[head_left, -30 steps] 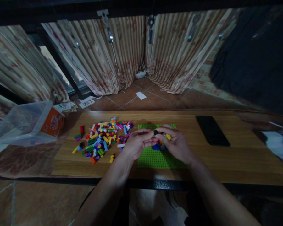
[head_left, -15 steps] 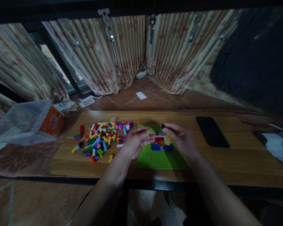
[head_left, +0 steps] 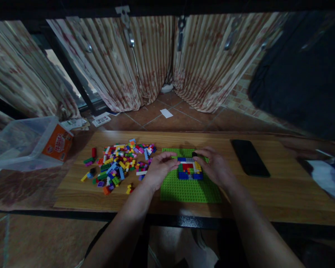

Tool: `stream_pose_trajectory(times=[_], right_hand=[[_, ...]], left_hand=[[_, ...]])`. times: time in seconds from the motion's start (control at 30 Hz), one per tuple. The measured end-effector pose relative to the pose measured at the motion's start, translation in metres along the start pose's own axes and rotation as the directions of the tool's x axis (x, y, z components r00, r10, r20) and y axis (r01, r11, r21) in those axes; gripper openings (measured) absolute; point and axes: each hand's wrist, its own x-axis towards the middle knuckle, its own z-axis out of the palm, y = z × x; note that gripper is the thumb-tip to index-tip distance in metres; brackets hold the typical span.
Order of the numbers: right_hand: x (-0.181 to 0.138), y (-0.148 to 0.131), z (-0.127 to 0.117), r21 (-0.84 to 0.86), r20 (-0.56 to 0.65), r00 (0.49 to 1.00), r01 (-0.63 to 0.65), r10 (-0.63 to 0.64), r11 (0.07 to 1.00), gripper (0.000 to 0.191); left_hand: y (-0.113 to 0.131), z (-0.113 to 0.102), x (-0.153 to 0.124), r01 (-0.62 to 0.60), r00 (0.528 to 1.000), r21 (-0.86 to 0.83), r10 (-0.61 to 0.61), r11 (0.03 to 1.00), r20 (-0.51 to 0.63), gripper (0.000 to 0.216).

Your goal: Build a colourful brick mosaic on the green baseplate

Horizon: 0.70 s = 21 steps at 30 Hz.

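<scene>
Clear plastic bin (head_left: pixel 30 143), far left. Loose toy bricks (head_left: pixel 114 163) heaped on wooden table (head_left: pixel 78 193). Left hand (head_left: pixel 161 168) beside multicoloured brick build (head_left: pixel 190 170) on green studded baseplate (head_left: pixel 184 193); cannot tell whether fingers grip anything. Black brick (head_left: pixel 194 154) pinched in right hand (head_left: pixel 216 165), near build's far edge. Dark smartphone (head_left: pixel 249 157), right.

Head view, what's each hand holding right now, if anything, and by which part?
The right hand has a small black brick in its grip, apparently by the brick's right end as pictured. Whether the left hand holds anything cannot be told.
</scene>
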Motion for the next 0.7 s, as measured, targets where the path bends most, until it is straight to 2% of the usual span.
stream_pose_trajectory(times=[0.1, 0.2, 0.27, 0.37, 0.43, 0.5, 0.57, 0.7], right_hand=[[0.000, 0.000, -0.001, 0.001, -0.019, 1.000, -0.008, 0.008, 1.000, 0.027], [0.000, -0.003, -0.005, 0.026, -0.064, 0.997, -0.034, 0.036, 0.999, 0.026], [0.000, -0.006, -0.008, 0.053, -0.089, 0.994, -0.064, 0.069, 0.997, 0.025], [0.001, -0.009, -0.010, 0.083, -0.105, 0.989, -0.095, 0.104, 0.992, 0.023], [0.002, -0.009, -0.011, 0.100, -0.119, 0.986, -0.102, 0.113, 0.990, 0.023], [0.003, -0.007, -0.011, 0.116, -0.136, 0.983, -0.105, 0.120, 0.988, 0.022], [0.003, -0.005, -0.011, 0.130, -0.149, 0.980, -0.111, 0.130, 0.985, 0.021], [0.003, -0.001, -0.013, 0.139, -0.157, 0.978, -0.117, 0.139, 0.983, 0.022]], left_hand=[[-0.007, 0.002, 0.004, -0.066, 0.997, 0.174, 0.071, 0.983, -0.024, 0.016], [-0.012, 0.004, 0.008, -0.212, 0.976, 0.407, 0.212, 0.889, 0.044, 0.019], [-0.014, 0.007, 0.010, -0.313, 0.943, 0.577, 0.317, 0.754, 0.098, 0.021], [-0.015, 0.015, 0.013, -0.383, 0.888, 0.780, 0.431, 0.496, 0.162, 0.022], [-0.016, 0.022, 0.016, -0.402, 0.853, 0.860, 0.470, 0.316, 0.226, 0.021], [-0.018, 0.028, 0.019, -0.418, 0.826, 0.891, 0.482, 0.178, 0.291, 0.019], [-0.022, 0.033, 0.022, -0.421, 0.817, 0.900, 0.479, 0.116, 0.321, 0.017], [-0.029, 0.038, 0.023, -0.401, 0.831, 0.910, 0.461, 0.108, 0.311, 0.018]])
